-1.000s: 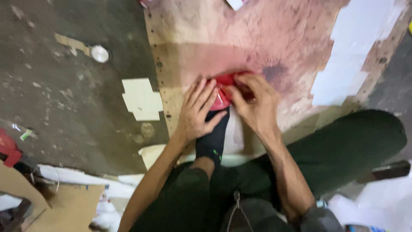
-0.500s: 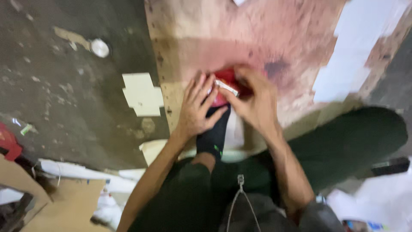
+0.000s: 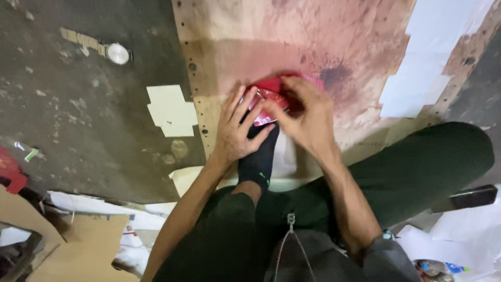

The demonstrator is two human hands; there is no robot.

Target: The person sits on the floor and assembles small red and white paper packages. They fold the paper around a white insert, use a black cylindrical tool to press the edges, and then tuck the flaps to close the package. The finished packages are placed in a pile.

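A packet [image 3: 269,99] lies on a plywood board [image 3: 292,42], with the left hand [image 3: 237,130] at seven o'clock and the right hand [image 3: 308,115] at four o'clock.

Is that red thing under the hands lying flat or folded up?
Folded, partly: the red piece is bunched between the left hand and right hand, much hidden.

This looks like a rough workshop or craft space, with the work done on the floor rather than at a bench. The concrete floor [image 3: 78,130] is dark, stained and gritty, with bits of tape and a small round white lid [image 3: 118,53] lying loose. A plywood board [image 3: 292,36] serves as the working surface; it has rows of small holes along its edge and wide red blotches, probably paint or dye, though the view is too soft to be sure. Offcuts of white paper [image 3: 171,109], larger white sheets [image 3: 422,73] and flattened brown cardboard [image 3: 68,250] are scattered about the person's crossed legs.
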